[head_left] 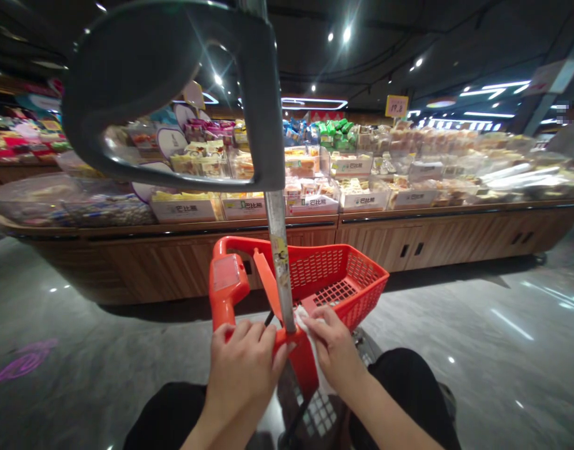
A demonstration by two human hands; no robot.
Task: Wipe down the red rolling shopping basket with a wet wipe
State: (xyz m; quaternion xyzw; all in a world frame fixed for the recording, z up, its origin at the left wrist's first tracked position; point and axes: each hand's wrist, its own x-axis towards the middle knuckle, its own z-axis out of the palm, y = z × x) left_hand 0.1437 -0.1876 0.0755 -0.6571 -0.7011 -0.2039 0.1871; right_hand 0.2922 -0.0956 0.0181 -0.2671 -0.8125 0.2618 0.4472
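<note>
In the head view, a red plastic shopping cart stands in front of me, its basket pointing right. My left hand is closed over the red frame, left of the foot of a metal pole. My right hand pinches a white tissue, thin and crumpled, against the red plastic just right of the pole. Part of the tissue hangs below the fingers. High on the pole sits a large dark grey plastic loop, close to the camera. The cart's handle rises to the left.
Behind the cart runs a long wooden display counter with bins of packaged food. A yellow price sign shows above it. Grey shiny floor extends on both sides. My knees in black are at the bottom. Someone is partly visible at the far right.
</note>
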